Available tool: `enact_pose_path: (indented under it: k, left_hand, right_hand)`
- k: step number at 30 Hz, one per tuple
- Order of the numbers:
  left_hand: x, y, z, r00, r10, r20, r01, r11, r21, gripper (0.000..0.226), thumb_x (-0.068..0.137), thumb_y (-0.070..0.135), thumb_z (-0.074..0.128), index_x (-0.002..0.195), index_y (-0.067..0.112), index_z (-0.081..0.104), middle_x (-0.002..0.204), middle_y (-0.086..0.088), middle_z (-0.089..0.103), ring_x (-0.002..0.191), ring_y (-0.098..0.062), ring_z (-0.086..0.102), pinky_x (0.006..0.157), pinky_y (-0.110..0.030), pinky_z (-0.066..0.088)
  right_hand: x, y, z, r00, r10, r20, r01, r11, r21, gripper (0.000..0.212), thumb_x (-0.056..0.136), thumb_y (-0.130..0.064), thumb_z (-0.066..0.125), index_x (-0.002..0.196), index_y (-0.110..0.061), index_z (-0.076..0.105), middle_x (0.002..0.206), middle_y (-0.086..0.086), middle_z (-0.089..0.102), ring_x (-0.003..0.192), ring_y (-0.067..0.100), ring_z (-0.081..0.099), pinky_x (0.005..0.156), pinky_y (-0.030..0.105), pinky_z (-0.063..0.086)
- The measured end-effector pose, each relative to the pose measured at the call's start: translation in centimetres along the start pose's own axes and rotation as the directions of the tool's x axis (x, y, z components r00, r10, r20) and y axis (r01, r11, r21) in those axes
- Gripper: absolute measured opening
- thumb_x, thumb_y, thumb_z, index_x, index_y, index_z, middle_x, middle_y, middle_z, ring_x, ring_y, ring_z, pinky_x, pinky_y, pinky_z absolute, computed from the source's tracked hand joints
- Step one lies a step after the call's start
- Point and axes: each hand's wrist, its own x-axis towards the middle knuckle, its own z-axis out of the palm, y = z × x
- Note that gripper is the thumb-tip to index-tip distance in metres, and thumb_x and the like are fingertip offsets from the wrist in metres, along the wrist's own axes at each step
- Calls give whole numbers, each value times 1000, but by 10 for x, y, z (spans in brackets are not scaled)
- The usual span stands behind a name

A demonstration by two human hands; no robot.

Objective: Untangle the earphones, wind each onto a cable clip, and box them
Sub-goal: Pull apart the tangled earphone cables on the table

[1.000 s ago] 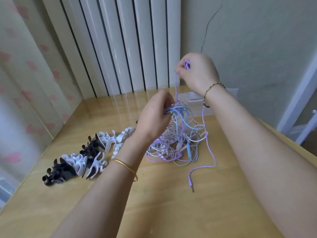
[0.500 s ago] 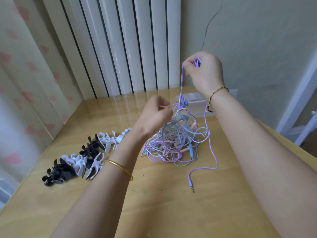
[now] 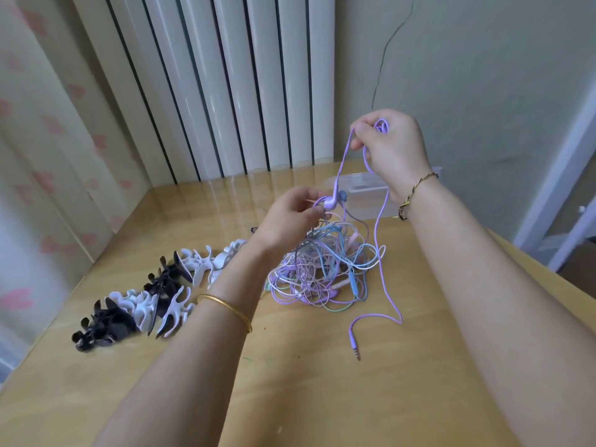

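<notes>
Purple earphone cable (image 3: pixel 343 159) strung between raised right fingers (image 3: pixel 362 130) and left fingers (image 3: pixel 309 211).

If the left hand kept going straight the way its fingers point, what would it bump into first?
Probably the purple earbud dangling right in front of the left hand. Past that sits the clear plastic box on the table, though how far behind is hard to judge.

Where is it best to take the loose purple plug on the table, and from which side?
Probably pinch the purple sleeve of the plug from above. It lies flat on the table, apart from the tangle, with its metal tip pointing toward the person.
</notes>
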Motion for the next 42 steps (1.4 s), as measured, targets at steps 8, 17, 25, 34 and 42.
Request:
enact_pose_path:
  k: [8,17,25,34,42]
  left_hand:
    - [6,-3,9,972,-151,-180,128,982,-136,17,90,-4,48,98,10,54,67,-3,57,43,-3,44,42,-13,32]
    - [8,-1,15,955,-163,-246,123,978,-169,18,88,-2,45,91,14,53,76,-3,56,53,-5,50,51,-19,37]
    - [12,-20,8,949,-138,-282,218,937,275,26,87,13,48,112,19,52,90,-9,63,78,-26,58,73,-32,49]
    - [-63,26,40,904,420,84,-387,718,579,21,83,3,55,97,13,67,91,-1,65,82,-16,59,78,-32,46]
    - [-75,-19,90,810,-97,578,-506,382,774,44,82,2,55,119,24,61,121,-3,49,117,-23,44,90,-40,47]
  right_hand:
    - [-18,-4,-9,899,149,411,-302,892,338,23,96,-1,44,76,-7,54,59,4,66,42,8,39,34,16,23]
    - [-22,3,-11,843,270,465,-376,914,150,23,97,-4,45,77,-7,55,48,-1,58,38,9,36,33,14,23]
    - [-26,-4,-36,902,277,331,-404,810,424,21,96,-3,43,79,-7,55,50,2,60,38,8,39,35,13,23]
    - [-68,2,-90,944,324,67,-302,759,576,20,95,-4,41,81,-8,55,54,2,63,37,11,39,40,15,27]
    - [-99,40,-115,863,505,-7,-468,807,360,20,91,2,48,74,-5,55,53,7,61,41,14,46,42,19,40]
